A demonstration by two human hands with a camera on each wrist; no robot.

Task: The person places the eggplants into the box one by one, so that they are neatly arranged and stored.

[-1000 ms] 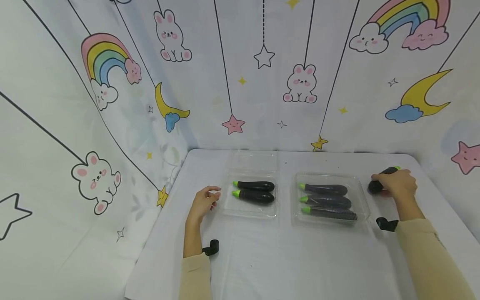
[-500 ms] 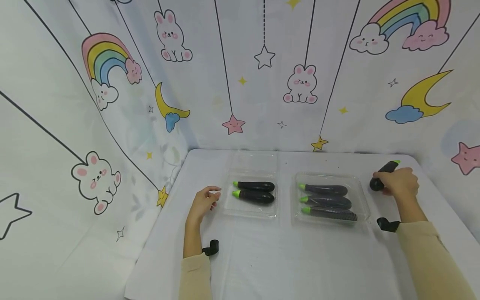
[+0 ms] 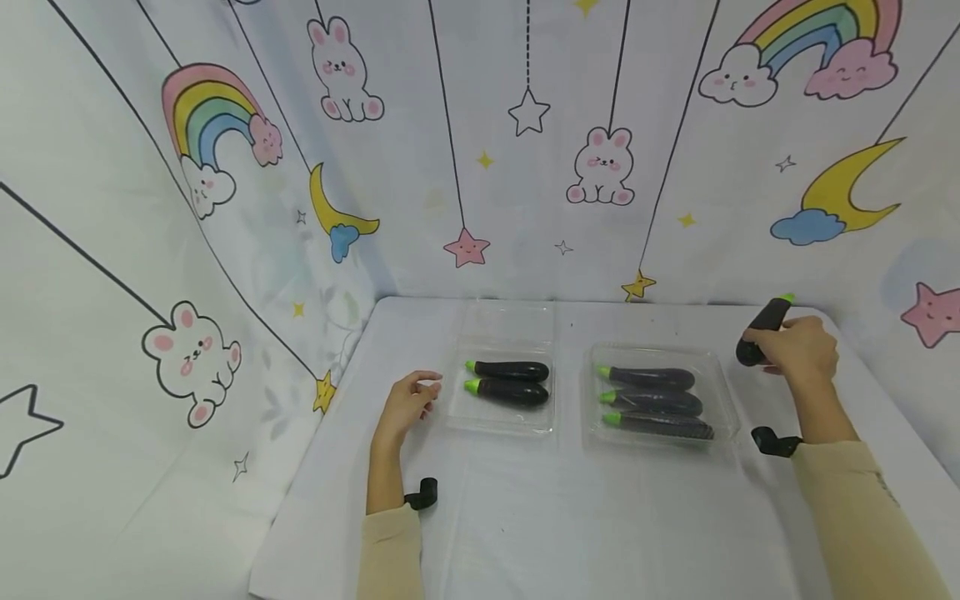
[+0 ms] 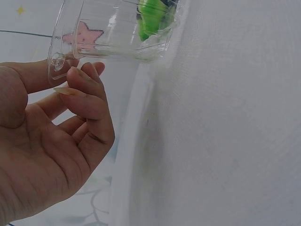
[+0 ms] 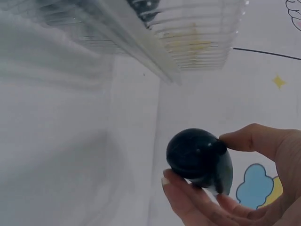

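My right hand (image 3: 804,354) grips a dark eggplant (image 3: 767,329) with a green stem end, held tilted at the table's back right. In the right wrist view, thumb and fingers pinch around the rounded end of this eggplant (image 5: 197,157). My left hand (image 3: 408,407) rests by the left side of an open clear plastic box (image 3: 501,423) with two eggplants (image 3: 512,393) inside. Seen from the left wrist, its fingers bend loosely right at the rim of the clear box (image 4: 61,61), with nothing gripped.
A second clear plastic container (image 3: 723,392) in the middle right holds three eggplants (image 3: 651,403) side by side. The first box's transparent lid (image 3: 510,321) lies folded back behind it. A patterned curtain (image 3: 525,192) hangs along the back edge of the white table (image 3: 615,525).
My right hand has raised the eggplant and shifted it slightly back, its green end swinging upward and a little left. The left hand and both boxes stay in place.
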